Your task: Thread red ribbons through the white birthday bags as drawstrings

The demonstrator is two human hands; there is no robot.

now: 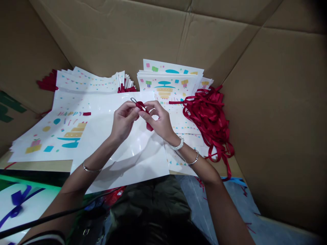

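Observation:
Over a blank white sheet, both my hands are raised and close together, working a short length of red ribbon. The fingers of my left hand pinch the ribbon beside a small dark wire-like loop, which sticks out past the fingertips; I cannot make out what it belongs to. Thumb and fingers of my right hand are closed on the same ribbon, and its loose end hangs below them. Just right of my right hand lies a tangled heap of red ribbon.
Printed birthday sheets are stacked at the left, with red ribbon at their back edges. More printed sheets lie behind my right hand. Cardboard walls enclose the back and sides. A black cord crosses the lower left.

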